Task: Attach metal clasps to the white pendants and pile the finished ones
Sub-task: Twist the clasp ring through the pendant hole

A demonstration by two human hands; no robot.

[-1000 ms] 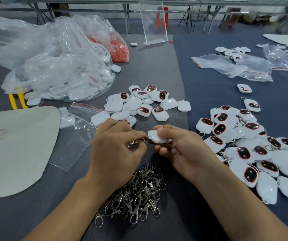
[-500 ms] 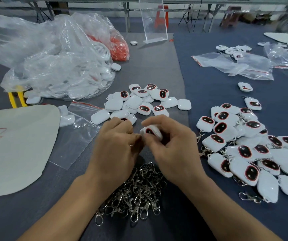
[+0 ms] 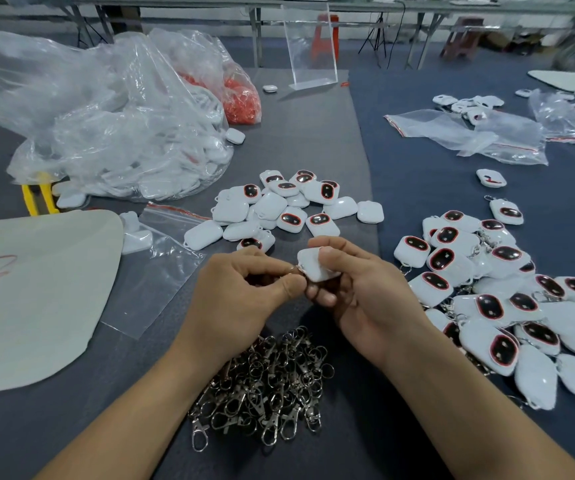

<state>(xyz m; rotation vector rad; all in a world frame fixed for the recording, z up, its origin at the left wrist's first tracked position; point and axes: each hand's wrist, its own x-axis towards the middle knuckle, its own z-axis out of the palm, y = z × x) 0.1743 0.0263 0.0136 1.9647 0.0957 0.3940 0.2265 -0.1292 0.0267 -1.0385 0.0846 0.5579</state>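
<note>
Closest in, between the forearms, leaves the heap of loose clasps (image 3: 262, 386) lying as it lay a second ago. Just above it, pinches one clasp (image 3: 296, 270) between thumb and forefinger of the left hand (image 3: 244, 292), fingers curled tight, only a glint of metal showing. Grips the white pendant (image 3: 315, 266) in the right hand (image 3: 359, 299), thumb on top and fingers curled beneath, meeting the left hand at the pendant's near corner. Differs from a second ago: then held edge-on with the clasp dangling clear beside it; half a second ago half buried under the right hand, dark face peeping out; now turned plain back up, corner pressed against the clasp. Cannot tell whether the hook has passed through the loop, hidden behind fingertips. Reads as the threading step in hand or just ending, this piece not yet finished. Just beyond the hands, keeps the bare pendants (image 3: 279, 209) heaped on the grey mat (image 3: 314, 140), seemingly unchanged; to the right, adds no new piece so far to the finished pile (image 3: 504, 299) with its trailing clasps. Calls next, probably, for a tug to confirm the catch, then a short drop rightward onto that pile. Farther back: big clear bag (image 3: 99, 133) of white pieces, red-filled bag (image 3: 244, 98), acrylic stand (image 3: 310, 46) at the far edge.
</note>
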